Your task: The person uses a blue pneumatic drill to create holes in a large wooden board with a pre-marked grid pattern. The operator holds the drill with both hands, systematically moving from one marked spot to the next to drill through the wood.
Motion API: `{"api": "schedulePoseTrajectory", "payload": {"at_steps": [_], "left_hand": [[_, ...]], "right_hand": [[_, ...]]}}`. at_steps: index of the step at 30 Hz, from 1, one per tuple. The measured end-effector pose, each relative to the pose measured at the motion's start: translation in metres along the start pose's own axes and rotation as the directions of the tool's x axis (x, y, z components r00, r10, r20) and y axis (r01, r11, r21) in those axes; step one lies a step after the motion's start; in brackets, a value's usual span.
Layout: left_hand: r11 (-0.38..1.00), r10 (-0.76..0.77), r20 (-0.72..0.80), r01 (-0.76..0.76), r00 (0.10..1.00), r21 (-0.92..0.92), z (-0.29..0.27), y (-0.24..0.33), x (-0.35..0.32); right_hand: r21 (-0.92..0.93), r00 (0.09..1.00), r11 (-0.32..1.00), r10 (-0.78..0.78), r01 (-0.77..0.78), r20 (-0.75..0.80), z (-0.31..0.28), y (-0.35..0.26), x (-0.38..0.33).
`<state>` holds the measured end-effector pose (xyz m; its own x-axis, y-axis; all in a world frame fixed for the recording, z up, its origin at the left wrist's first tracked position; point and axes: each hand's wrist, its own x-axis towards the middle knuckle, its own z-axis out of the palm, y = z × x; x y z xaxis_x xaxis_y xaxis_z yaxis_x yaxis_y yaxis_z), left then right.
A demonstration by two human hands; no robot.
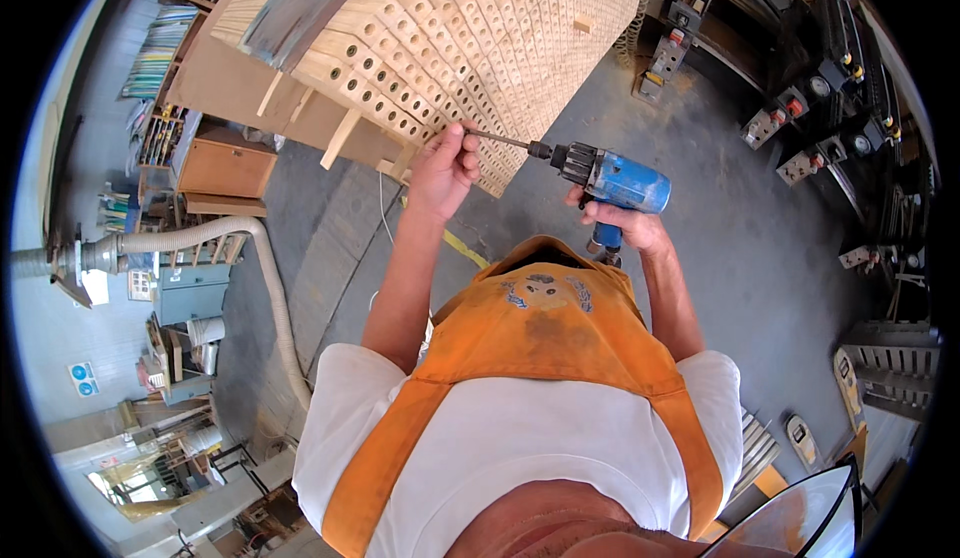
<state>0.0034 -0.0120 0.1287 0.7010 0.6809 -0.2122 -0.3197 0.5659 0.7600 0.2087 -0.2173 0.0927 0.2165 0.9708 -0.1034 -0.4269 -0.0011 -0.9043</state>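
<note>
Nearest the camera is the person's own chest, a white shirt under an orange apron point(545, 328), with both bare forearms reaching up and away from it toward a big stack of drilled wooden blocks point(470, 38). The right hand point(625, 226) is clenched around the handle of a blue power drill point(615, 183), held level with its chuck pointing left at the stack. The left hand point(445, 163) is closed with its fingertips pinched on the long thin drill bit point(497, 139), close to where the tip meets the lower edge of the stack, so both grips are occupied and neither is free. The step in hand looks like steadying or seating the bit against the wood, or lining it up with one of the round holes. The next move probably calls for the left fingers to come clear of the bit before the drill spins. A pale flexible dust hose point(250, 258) runs over the grey floor point(760, 258) at the left.
</note>
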Motion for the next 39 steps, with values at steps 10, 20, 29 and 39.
{"api": "schedulePoseTrajectory", "payload": {"at_steps": [10,20,29,39], "left_hand": [[0.920,0.015,-0.090,0.022,0.996,0.391,0.008,-0.004,0.017],[0.968,0.010,-0.076,0.010,0.997,0.249,0.016,-0.013,0.022],[0.980,0.051,0.039,-0.042,0.998,-0.196,0.023,0.003,0.037],[0.613,-0.665,-0.014,0.557,0.747,0.560,-0.018,-0.054,-0.028]], "right_hand": [[0.047,0.999,0.999,0.011,-0.009,-0.051,-0.007,0.009,0.000],[0.060,0.999,0.998,0.009,-0.006,-0.045,-0.013,0.021,0.001],[0.005,0.990,0.995,-0.101,0.102,-0.096,0.034,0.022,0.032],[-0.237,0.984,0.965,-0.142,0.113,-0.110,0.044,0.002,0.033]]}}
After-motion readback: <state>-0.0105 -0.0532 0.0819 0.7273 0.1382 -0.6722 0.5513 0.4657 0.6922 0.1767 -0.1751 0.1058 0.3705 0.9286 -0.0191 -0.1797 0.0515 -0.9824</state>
